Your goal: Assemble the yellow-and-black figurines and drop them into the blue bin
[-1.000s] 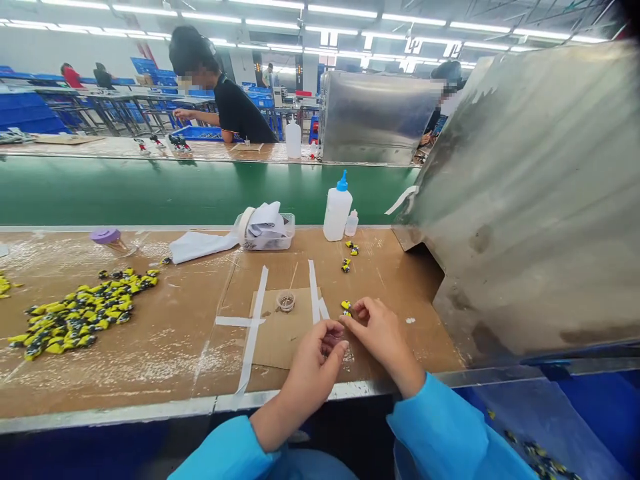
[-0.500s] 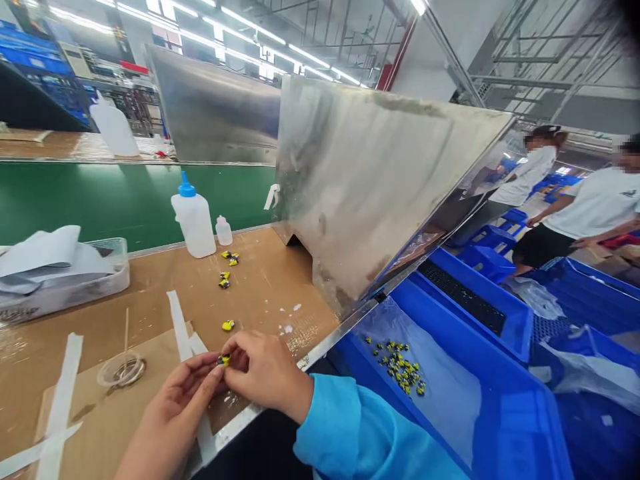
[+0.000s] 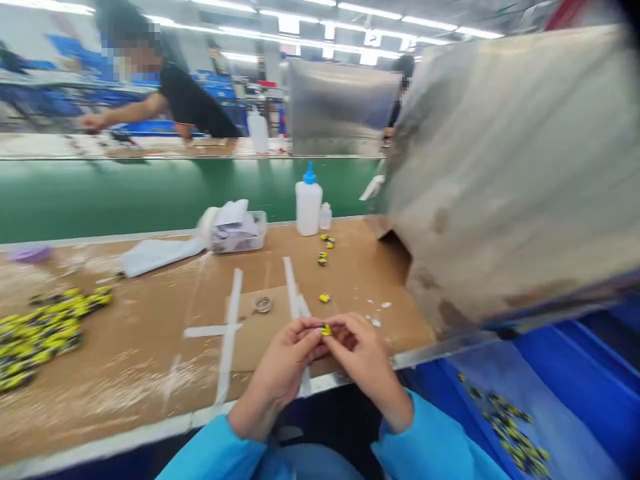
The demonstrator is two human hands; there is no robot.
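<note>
Seen from the head camera, slightly blurred, the left hand [image 3: 285, 360] and right hand [image 3: 367, 363] come together just above the near edge of the tabletop [image 3: 125, 353], and both sets of fingers [image 3: 309, 331] are curled inward and nearly closed. Between their tips, a small yellow-and-black piece [image 3: 326, 330] is pinched, and the blur hides its exact shape. Light blue sleeves [image 3: 430, 447] cover both forearms. Under the hands lies a cardboard sheet [image 3: 255, 333] fixed with strips of white tape [image 3: 230, 333], and a small clear ring-shaped cup [image 3: 263, 305] sits on it. Just beyond the fingers lies a loose yellow-and-black piece [image 3: 325, 298], with two more [image 3: 323, 259] [image 3: 327, 241] farther along the tabletop. Behind these stand a white glue bottle with a blue nozzle [image 3: 309, 203] and a smaller white bottle [image 3: 325, 217], beside a clear plastic tub [image 3: 240, 233] holding white material. A white cloth [image 3: 160, 257] lies to its left, and a large heap of similar pieces [image 3: 43, 333] sits well left of the hands. To the right, a dented metal sheet [image 3: 500, 180] rises from the tabletop, and below the edge a blue bin [image 3: 575, 393] holds more pieces [image 3: 505, 427] on plastic lining. Across a green conveyor belt [image 3: 150, 200], a co-worker [image 3: 190, 100] in a dark shirt reaches over another bench.
</note>
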